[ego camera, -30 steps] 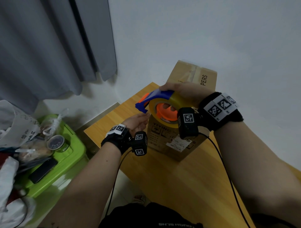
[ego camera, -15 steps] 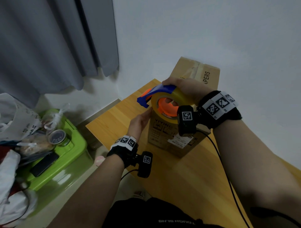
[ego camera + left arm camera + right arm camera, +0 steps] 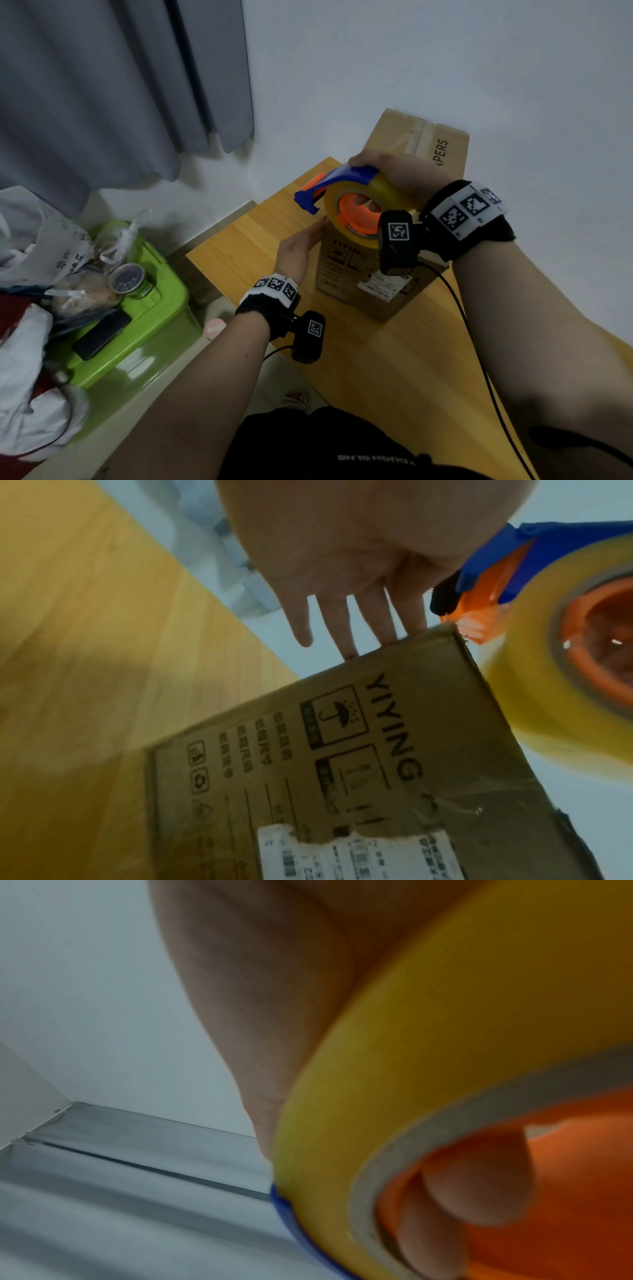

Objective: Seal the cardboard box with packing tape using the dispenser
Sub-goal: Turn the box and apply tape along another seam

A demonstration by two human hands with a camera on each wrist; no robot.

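Note:
A small brown cardboard box printed YIYING stands upright on the wooden table. My right hand grips the blue and orange tape dispenser with its yellowish tape roll, held over the box top; fingers curl through the orange core. My left hand lies with straight fingers against the box's upper left side, just under the dispenser's blue nose. The box fills the left wrist view; its top is hidden by the dispenser.
A larger cardboard box stands against the wall behind. A green plastic bin with a phone, a tin and bags sits low at the left, beside a grey curtain. The table's left edge is close to my left wrist.
My left hand has dropped from the dispenser's nose, its wrist swinging down and toward me, and now lies flat on the box side. The right hand holds the dispenser nearly still.

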